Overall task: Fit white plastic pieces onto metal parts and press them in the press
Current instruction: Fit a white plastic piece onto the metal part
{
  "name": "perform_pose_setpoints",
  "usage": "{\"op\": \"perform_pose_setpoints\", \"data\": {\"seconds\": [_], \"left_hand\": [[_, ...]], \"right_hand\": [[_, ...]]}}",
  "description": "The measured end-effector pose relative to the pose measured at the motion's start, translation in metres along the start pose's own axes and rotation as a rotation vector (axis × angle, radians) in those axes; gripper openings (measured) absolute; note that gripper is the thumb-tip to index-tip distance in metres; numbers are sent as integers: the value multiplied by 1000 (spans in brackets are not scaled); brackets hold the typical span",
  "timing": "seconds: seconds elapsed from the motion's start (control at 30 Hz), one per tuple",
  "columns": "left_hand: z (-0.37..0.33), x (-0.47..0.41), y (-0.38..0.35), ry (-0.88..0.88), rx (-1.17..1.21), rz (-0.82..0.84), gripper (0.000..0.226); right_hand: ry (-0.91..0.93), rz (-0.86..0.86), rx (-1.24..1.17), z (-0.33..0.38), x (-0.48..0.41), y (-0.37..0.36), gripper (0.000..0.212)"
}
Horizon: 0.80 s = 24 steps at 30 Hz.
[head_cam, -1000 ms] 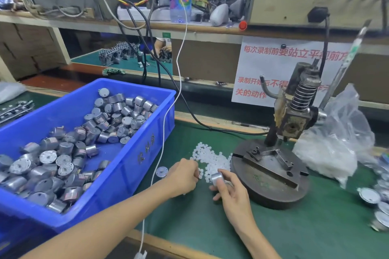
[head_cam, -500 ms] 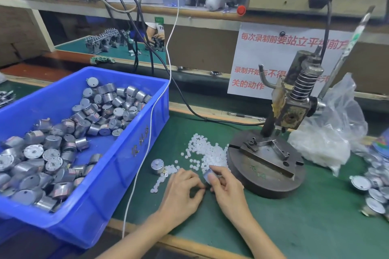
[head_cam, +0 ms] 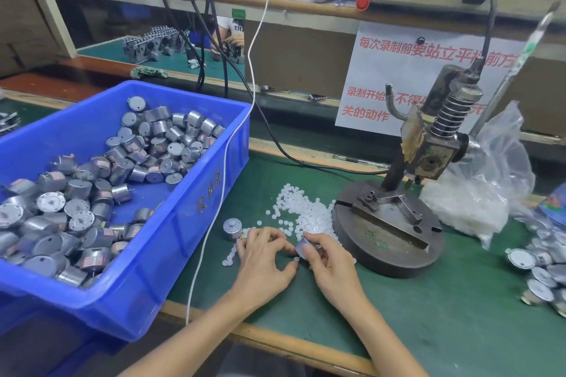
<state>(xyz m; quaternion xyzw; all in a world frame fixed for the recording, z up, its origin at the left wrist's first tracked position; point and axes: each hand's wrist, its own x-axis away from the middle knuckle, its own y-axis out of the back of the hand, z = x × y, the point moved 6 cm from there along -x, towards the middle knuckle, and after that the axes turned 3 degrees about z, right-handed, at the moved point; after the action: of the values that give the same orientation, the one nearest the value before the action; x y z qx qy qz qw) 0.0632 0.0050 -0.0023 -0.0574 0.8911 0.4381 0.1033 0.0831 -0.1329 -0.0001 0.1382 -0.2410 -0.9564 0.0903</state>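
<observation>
Metal motor point(head_cam: 302, 246) pinched in the right hand point(head_cam: 332, 268) just over the green bench mat point(head_cam: 428, 300), beside scattered white plastic pieces point(head_cam: 301, 208) and the press point(head_cam: 389, 223); left hand point(head_cam: 263, 257) curled alongside, grip unclear; blue bin point(head_cam: 171, 239) at left

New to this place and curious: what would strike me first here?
A blue bin on the left, heaped with metal parts. In the middle, left hand and right hand meet beside scattered white plastic pieces, the right pinching one metal part. The dark press stands just to their right.
</observation>
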Motion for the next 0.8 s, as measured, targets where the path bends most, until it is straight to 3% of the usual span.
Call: {"op": "perform_pose_setpoints", "data": {"seconds": [0.7, 0.8], "left_hand": [[3, 1, 4, 66, 47, -1, 3], [4, 2, 9, 99, 84, -60, 14]], "right_hand": [[296, 4, 376, 26, 11, -10, 25], [315, 15, 416, 28, 12, -12, 26]]}}
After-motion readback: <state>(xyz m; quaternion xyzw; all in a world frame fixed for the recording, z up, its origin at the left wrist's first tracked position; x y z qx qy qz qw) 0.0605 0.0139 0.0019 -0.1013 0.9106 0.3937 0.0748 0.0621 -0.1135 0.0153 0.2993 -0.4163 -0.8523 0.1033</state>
